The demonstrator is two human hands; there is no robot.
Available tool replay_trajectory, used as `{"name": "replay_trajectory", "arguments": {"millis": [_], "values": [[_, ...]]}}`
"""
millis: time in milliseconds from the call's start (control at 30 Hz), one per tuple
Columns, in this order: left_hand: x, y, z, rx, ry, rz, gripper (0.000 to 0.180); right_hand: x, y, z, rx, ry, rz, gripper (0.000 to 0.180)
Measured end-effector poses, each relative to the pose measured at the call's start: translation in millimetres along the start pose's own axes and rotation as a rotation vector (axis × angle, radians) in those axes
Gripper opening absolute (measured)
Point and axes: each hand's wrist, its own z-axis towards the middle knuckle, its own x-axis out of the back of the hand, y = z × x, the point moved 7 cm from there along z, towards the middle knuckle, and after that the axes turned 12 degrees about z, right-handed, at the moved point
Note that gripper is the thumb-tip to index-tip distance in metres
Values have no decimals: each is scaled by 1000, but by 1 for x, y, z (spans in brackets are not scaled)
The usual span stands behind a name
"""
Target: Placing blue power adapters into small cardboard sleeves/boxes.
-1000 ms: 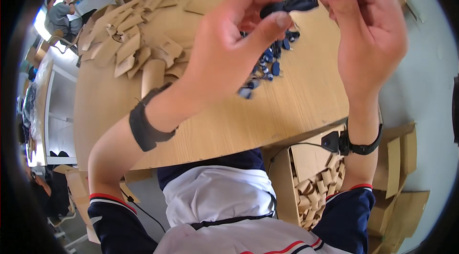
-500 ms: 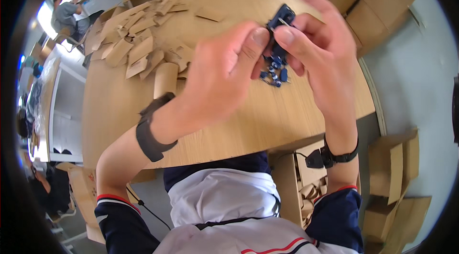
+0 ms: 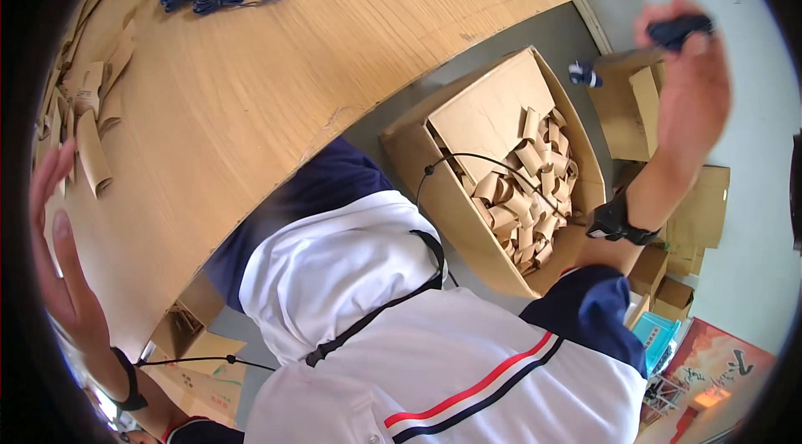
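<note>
Right hand (image 3: 700,81) — gripping dark-blue bundled cord (image 3: 678,31), blue-and-white end (image 3: 585,74) dangling, off the tan wooden desk (image 3: 251,101). Left hand (image 3: 67,281) — spread, empty. Apparent step: single-cord handling; next seemingly calls for steadying that end.

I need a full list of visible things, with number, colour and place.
table: one, tan, upper left
cord bundle: one, navy, upper right
corded plugs: several, navy, on table
cardboard pieces: many, brown, far left
open carton: one, brown, centre right
cardboard tubes: many, brown, open carton
other cartons: several, brown, right and lower left
container: one, teal, lower right
panel: one, red, lower right
cables: two, black, lower left, centre
shirt: one, white-navy, lower middle
wristbands: two, black, wrists
left hand: one, bare, far left
right hand: one, bare, holding bundle
</note>
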Motion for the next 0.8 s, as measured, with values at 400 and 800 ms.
{"name": "replay_trajectory", "arguments": {"millis": [400,800], "values": [[-70,-11,9,-55,-183,303,55,122,353,-261,-708,612,700,32],[-66,-31,11,57,15,51,54,149,220,-202,-333,521,-377,32]]}}
